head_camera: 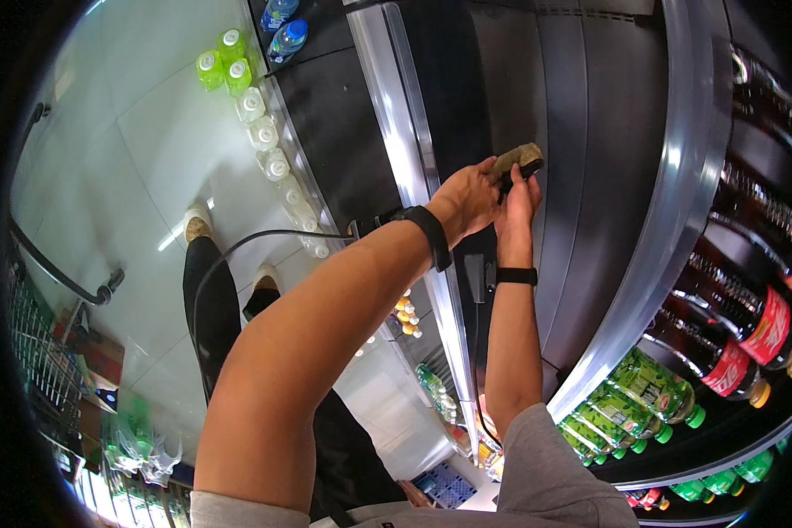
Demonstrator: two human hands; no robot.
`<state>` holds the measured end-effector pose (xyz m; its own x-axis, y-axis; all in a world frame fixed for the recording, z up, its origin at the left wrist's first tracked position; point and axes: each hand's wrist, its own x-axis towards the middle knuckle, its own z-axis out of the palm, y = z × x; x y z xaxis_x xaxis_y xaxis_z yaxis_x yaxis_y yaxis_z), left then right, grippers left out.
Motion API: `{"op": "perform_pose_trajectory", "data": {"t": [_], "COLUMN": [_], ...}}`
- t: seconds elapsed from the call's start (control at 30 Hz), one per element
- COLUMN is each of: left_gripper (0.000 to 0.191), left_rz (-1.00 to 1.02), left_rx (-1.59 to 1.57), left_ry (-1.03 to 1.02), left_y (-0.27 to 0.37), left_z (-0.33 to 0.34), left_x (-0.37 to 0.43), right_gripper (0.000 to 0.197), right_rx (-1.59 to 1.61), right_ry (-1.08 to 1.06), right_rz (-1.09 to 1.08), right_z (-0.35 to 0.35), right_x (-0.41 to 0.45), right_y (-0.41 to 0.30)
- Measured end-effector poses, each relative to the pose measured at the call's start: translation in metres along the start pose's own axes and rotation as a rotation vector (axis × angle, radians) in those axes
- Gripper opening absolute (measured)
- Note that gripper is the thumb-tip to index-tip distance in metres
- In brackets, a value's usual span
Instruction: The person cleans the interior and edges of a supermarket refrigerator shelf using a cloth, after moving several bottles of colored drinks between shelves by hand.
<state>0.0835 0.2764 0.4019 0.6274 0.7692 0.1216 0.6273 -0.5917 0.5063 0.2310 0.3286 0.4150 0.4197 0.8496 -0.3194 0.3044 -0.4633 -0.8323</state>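
Note:
Both my hands reach out over a bare dark refrigerated-display shelf (511, 79). Between them is a small folded brown cloth or sponge (518, 158) with a dark underside; its exact kind cannot be told. My left hand (468, 198) grips its near left part, with the wrist bent and a black band around it. Fingers of my right hand (520, 198) hold it from below and the right, and that wrist also wears a black band. The two hands touch each other. Part of the cloth is hidden behind the fingers.
A metal shelf edge (396, 119) runs under my left wrist. Cola bottles (732, 317) and green-labelled bottles (653, 386) lie beyond a curved metal rail (660, 224). Clear bottles (264, 132) and green drinks (231, 59) line the floor. A wire cart (46, 343) stands left.

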Motion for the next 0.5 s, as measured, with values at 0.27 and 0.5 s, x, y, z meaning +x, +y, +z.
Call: {"op": "perform_pose_trajectory", "data": {"t": [0.27, 0.5], "left_gripper": [0.023, 0.021], "left_rz": [-0.048, -0.042], "left_rx": [0.053, 0.068], "left_ry": [0.041, 0.053], "left_y": [-0.070, -0.132], "left_z": [-0.052, -0.076], "left_x": [-0.002, 0.001], "right_gripper": [0.056, 0.054], "right_rx": [-0.013, -0.015], "right_ry": [-0.025, -0.050], "right_rz": [-0.036, -0.046], "right_z": [0.063, 0.129], "right_x": [0.031, 0.043], "right_y": [-0.047, -0.091]}}
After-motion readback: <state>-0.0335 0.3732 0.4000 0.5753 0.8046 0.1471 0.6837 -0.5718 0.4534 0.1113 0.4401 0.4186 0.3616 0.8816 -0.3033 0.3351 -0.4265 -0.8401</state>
